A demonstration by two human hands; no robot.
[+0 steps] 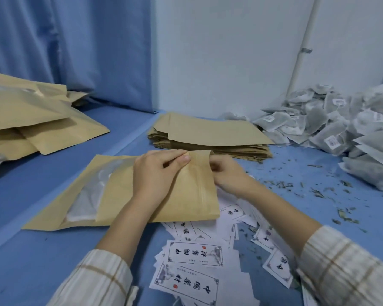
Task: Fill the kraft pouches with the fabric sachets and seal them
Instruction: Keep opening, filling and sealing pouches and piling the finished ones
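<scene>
A kraft pouch (186, 195) with a clear window lies flat in front of me on the blue surface, its zip end pointing right. My left hand (157, 171) pinches the top corner of that zip end, thumb on top. My right hand (228, 173) holds the same end from behind, its fingers partly hidden by the pouch. White fabric shows through the window at the left. A heap of grey fabric sachets (341, 124) is piled at the far right. A stack of flat empty pouches (210, 135) lies just beyond my hands.
Filled pouches (31, 124) lie piled at the left. Printed white labels (195, 261) are scattered under my forearms. Loose dried-leaf crumbs (314, 191) litter the surface on the right. A blue curtain and a white wall close off the back.
</scene>
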